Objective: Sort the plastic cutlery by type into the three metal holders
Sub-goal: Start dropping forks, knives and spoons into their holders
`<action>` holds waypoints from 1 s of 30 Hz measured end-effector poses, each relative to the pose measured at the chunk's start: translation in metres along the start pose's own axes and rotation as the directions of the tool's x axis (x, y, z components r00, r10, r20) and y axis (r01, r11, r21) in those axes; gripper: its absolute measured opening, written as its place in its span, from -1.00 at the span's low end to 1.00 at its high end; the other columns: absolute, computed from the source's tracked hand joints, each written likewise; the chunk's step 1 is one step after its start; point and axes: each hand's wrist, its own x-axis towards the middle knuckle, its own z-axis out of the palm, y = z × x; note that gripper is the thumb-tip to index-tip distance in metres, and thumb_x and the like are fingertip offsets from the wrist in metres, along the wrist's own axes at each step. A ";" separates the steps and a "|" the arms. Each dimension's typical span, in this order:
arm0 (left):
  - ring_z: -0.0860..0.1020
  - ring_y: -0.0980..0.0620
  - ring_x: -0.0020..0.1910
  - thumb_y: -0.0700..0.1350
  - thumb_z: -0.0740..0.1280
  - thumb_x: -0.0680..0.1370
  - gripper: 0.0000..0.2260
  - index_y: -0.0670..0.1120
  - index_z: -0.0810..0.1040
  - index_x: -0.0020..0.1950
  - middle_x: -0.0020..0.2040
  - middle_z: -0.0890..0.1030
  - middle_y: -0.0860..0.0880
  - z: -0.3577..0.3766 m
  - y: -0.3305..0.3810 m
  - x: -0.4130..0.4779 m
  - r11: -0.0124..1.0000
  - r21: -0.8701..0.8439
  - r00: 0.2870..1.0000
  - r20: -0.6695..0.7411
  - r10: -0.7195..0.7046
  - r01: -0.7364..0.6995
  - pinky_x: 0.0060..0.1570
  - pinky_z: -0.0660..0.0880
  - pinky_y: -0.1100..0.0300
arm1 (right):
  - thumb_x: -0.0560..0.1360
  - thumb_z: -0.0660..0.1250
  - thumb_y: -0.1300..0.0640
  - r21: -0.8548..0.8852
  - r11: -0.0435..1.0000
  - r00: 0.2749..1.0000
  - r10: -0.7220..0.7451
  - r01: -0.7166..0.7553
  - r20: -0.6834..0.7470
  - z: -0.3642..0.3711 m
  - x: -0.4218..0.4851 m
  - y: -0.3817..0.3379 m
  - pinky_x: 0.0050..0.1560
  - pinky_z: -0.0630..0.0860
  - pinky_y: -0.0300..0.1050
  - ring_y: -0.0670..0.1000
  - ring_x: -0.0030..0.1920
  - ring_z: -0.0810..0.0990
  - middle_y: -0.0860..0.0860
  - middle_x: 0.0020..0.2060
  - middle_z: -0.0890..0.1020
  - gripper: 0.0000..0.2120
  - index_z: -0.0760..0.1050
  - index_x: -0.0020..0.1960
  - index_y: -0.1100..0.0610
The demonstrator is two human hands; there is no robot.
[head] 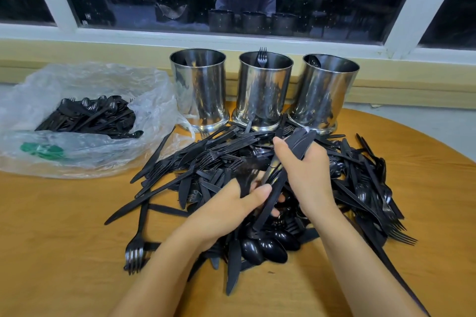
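Diagonally, gripped knives (pixel 300 145) slant toward holders (pixel 262 95).

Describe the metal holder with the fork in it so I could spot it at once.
Look below the window frame at the far edge of the wooden table, where three shiny metal holders stand in a row. It is the middle holder. It alone has a black fork standing tines-up above its rim; the left holder and right holder show nothing rising above theirs.

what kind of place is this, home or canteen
Probably a canteen or cafe, though uncertain: a bulk pile of plastic cutlery on a wooden table, three steel holders, more in a plastic bag.
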 end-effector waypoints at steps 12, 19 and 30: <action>0.36 0.09 -0.38 -0.18 0.08 0.71 -0.79 -0.16 0.48 0.21 -0.29 0.46 0.02 -0.001 -0.004 0.004 0.972 -0.229 0.998 -0.038 -0.052 0.042 -0.31 0.41 0.23 | 0.50 0.36 -0.11 0.171 0.983 0.997 -0.052 0.061 -0.056 -0.012 0.006 -0.012 -0.33 0.35 -0.20 -0.12 -0.37 0.40 -0.05 -0.18 0.46 -0.71 0.41 0.09 0.03; 0.34 0.08 -0.38 -0.22 0.13 0.69 -0.85 -0.16 0.42 -0.05 -0.30 0.44 -0.02 0.002 -0.002 0.004 0.972 -0.233 0.996 -0.066 -0.056 0.039 -0.32 0.39 0.21 | 0.42 0.49 0.06 -0.094 0.993 0.901 -0.027 0.075 0.432 0.004 -0.012 -0.037 -0.51 0.51 -0.17 0.00 -0.57 0.48 -0.05 -0.44 0.57 -0.84 0.61 -0.05 0.10; 0.36 0.10 -0.40 -0.23 0.20 0.67 -0.97 -0.17 0.40 0.05 -0.26 0.41 -0.03 -0.003 -0.005 0.008 0.978 -0.205 0.987 -0.161 0.011 -0.044 -0.34 0.40 0.22 | 0.47 0.45 0.18 -0.179 0.941 0.884 -0.189 0.288 0.427 0.022 0.020 -0.027 -0.44 0.43 -0.27 -0.13 -0.54 0.42 0.13 -0.51 0.53 -0.93 0.61 -0.16 0.17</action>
